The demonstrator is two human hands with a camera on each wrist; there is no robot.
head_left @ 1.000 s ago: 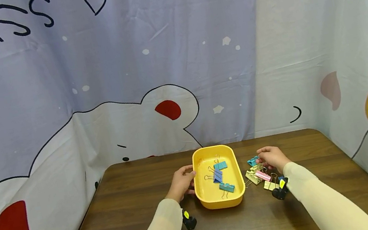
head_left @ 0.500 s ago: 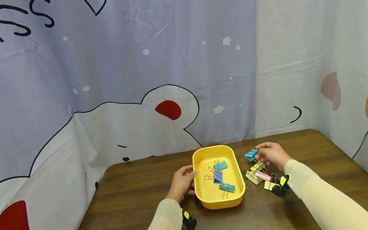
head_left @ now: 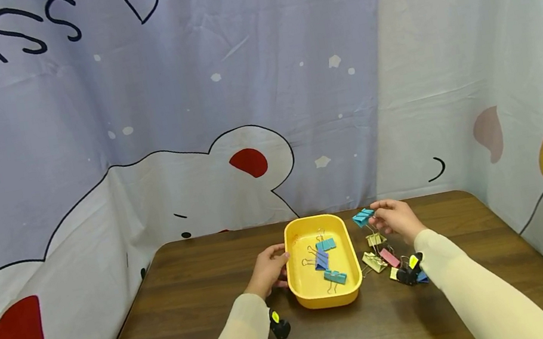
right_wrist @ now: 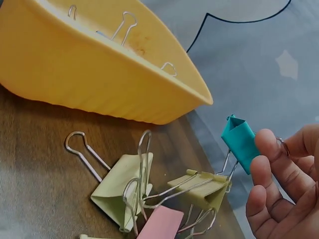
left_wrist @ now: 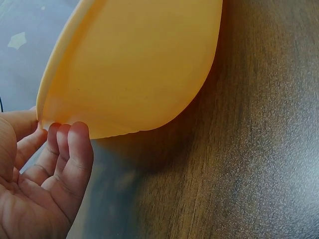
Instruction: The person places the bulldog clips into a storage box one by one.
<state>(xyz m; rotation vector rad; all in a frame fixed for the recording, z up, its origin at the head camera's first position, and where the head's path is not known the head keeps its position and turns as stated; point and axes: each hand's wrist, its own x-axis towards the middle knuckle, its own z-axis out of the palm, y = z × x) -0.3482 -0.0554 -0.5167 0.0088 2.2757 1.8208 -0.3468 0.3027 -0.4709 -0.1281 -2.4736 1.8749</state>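
Observation:
Between thumb and fingers, my right hand (head_left: 394, 217) pinches a teal binder clip (right_wrist: 241, 142) by one wire handle, raised above a small pile. The clip's other handle hangs down and overlaps a yellow-green binder clip (right_wrist: 204, 191) in the right wrist view. My left hand (head_left: 270, 270) grips the left rim of a yellow plastic bin (left_wrist: 139, 64), thumb side at the rim and other fingertips against the outer wall. Inside the bin lie a blue binder clip (head_left: 321, 260) and two teal ones, one of them a teal clip (head_left: 335, 277) near the front.
Right of the bin, the pile also has a pink binder clip (right_wrist: 162, 224), a pale yellow clip (right_wrist: 122, 186) and a blue clip (head_left: 422, 277) partly behind the wrist camera. A wooden table (head_left: 207, 302) meets a printed curtain (head_left: 199, 194) at its back edge.
My right hand has lifted the teal clip up and slightly left, away from the pile. A yellow-green clip under it has shifted and turned. The left hand and the bin stay in place.

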